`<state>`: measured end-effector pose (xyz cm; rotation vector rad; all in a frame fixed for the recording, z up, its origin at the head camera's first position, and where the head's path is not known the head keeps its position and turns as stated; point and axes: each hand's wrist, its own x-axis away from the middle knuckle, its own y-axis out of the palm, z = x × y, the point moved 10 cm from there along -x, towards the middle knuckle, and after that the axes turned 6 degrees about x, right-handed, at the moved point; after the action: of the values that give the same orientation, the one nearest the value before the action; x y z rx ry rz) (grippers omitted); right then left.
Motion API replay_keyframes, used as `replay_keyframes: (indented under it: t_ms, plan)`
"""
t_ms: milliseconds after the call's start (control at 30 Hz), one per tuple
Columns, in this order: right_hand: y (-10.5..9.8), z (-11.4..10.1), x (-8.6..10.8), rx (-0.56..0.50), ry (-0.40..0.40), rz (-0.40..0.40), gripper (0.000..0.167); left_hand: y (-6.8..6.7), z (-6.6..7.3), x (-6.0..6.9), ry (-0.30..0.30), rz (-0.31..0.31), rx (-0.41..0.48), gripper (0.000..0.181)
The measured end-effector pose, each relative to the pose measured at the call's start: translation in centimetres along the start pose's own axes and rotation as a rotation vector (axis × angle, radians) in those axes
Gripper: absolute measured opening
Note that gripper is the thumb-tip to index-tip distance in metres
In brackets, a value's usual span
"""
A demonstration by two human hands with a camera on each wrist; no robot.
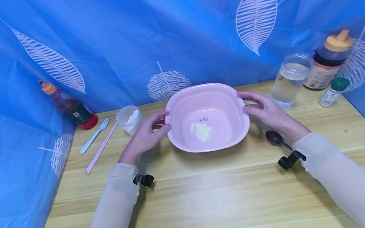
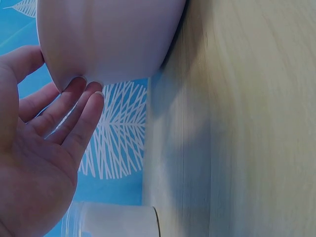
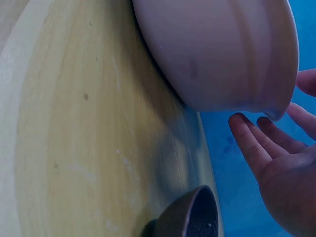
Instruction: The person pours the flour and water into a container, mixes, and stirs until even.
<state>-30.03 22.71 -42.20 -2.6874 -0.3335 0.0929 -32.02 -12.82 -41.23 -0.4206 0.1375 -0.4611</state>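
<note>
A pink basin [image 1: 212,141] stands on the table with a small heap of white powder [image 1: 202,131] on its floor. My left hand [image 1: 148,135] holds the basin's left rim; the left wrist view shows the thumb of that hand [image 2: 44,123] against the rim and several fingertips under it. At the opposite rim is my right hand [image 1: 270,114], holding it in the same way. In the right wrist view, the fingertips of this hand [image 3: 286,158] lie at the underside of the basin's rim [image 3: 222,54].
Left of the basin are a tub of white powder [image 1: 131,124], a pink stick [image 1: 102,148], a blue fork [image 1: 94,136] and a red sauce bottle [image 1: 76,111]. On the right are a dark spoon [image 1: 274,137], a water container [image 1: 287,85], a brown bottle [image 1: 325,63] and a green-capped jar [image 1: 333,93].
</note>
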Motion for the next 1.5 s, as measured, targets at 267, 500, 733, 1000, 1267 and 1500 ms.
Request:
replay_keyframes:
  t_ms: [267, 500, 733, 1000, 1267, 1500]
  plan:
    - [-0.7, -0.1, 0.7, 0.029, -0.025, 0.017, 0.058, 0.0, 0.0, -0.1, -0.002, 0.003, -0.001, 0.056]
    - [-1.8, -0.5, 1.6, -0.083, -0.133, 0.038, 0.055, 0.1, -0.1, -0.1, -0.011, 0.003, 0.009, 0.057]
    - [-3.3, -0.3, 2.6, -0.122, -0.166, 0.060, 0.052, 0.1, -0.4, -0.1, -0.033, -0.002, 0.009, 0.058]
    - [-5.1, 0.2, 3.9, -0.139, -0.148, 0.107, 0.049, 0.0, -0.6, -0.1, -0.037, -0.002, 0.007, 0.058]
    - [-7.3, 1.2, 5.9, 0.048, -0.072, 0.184, 0.047, 0.0, -0.6, 0.0, -0.040, -0.002, 0.004, 0.058]
    - [-9.5, 2.0, 7.5, -0.057, -0.093, 0.240, 0.043, 0.1, -0.6, 0.0, -0.053, -0.001, -0.003, 0.058]
